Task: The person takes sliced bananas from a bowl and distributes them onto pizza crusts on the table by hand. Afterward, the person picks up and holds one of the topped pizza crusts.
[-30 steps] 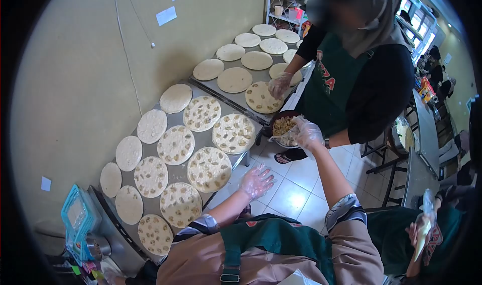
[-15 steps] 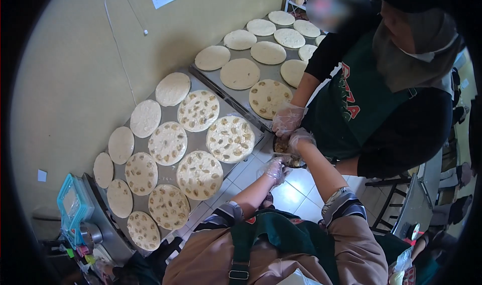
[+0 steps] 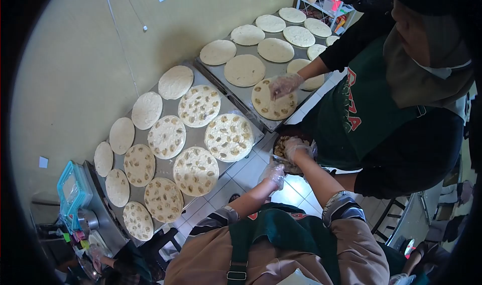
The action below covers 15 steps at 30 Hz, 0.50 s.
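Note:
A dark round bowl (image 3: 277,153) of brownish topping pieces (image 3: 281,143) is between me and a co-worker. My left hand (image 3: 274,173), in a clear plastic glove, grips its near left rim. Gloved too, my right hand (image 3: 297,148) reaches into the bowl, its fingers bent among the pieces; what they hold is hidden. The co-worker's gloved hand (image 3: 285,86) is over a round dough base (image 3: 273,107) partly dotted with pieces. Left of the bowl, several white-spread dough rounds (image 3: 230,137) carry scattered pieces.
Plain dough rounds (image 3: 244,70) cover much of the back metal table (image 3: 241,95); others line the wall side of the left table (image 3: 201,79). The co-worker (image 3: 361,109) stands close on the right. Turquoise baskets (image 3: 70,194) and a metal pot (image 3: 89,219) are at lower left.
The co-worker's hand has moved from the bowl up over the dotted dough round. My right hand has shifted slightly, still at the bowl. My left hand remains at its edge.

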Tool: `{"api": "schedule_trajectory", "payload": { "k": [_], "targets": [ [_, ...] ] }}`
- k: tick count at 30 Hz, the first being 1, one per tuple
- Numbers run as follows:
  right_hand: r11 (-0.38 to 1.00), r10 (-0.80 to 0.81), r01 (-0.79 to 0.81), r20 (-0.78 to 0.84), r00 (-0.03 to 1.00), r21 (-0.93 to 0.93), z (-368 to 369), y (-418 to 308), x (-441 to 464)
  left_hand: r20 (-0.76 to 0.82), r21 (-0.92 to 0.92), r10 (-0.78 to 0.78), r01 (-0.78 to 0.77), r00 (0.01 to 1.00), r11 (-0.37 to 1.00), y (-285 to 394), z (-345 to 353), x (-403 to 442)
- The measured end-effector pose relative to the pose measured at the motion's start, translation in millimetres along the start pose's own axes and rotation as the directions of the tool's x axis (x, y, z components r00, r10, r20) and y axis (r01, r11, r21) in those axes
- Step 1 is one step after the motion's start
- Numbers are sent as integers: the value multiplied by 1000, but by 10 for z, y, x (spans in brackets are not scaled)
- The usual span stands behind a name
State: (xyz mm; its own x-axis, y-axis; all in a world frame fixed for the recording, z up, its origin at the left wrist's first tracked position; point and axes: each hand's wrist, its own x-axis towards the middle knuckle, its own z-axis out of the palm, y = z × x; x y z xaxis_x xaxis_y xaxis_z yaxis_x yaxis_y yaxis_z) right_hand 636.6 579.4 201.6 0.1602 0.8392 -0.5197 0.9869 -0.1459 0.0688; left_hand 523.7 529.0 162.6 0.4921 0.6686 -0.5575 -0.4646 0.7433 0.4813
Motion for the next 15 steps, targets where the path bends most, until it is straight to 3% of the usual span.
{"api": "schedule_trajectory", "payload": {
  "k": [4,6,7,10,14,15],
  "targets": [
    [985,159,-158,-6,987,75,-437,19,-262,8,-29,75,-74,997,997,42,70,-141],
    [995,-101,99,80,992,31,-697,112,-349,47,-72,57,-54,997,996,146,170,-241],
    [995,-102,99,79,992,31,-749,150,-377,48,-72,59,-55,997,996,214,204,-275],
    [951,-103,92,23,994,297,-784,282,-381,40,-34,-221,222,974,974,190,85,-152],
    [906,-117,100,18,993,411,-667,406,-269,-51,63,-200,203,978,977,200,62,-214],
    [825,-113,97,-7,994,557,-599,436,-230,-39,72,-123,126,992,989,202,65,-244]
  ]
}}
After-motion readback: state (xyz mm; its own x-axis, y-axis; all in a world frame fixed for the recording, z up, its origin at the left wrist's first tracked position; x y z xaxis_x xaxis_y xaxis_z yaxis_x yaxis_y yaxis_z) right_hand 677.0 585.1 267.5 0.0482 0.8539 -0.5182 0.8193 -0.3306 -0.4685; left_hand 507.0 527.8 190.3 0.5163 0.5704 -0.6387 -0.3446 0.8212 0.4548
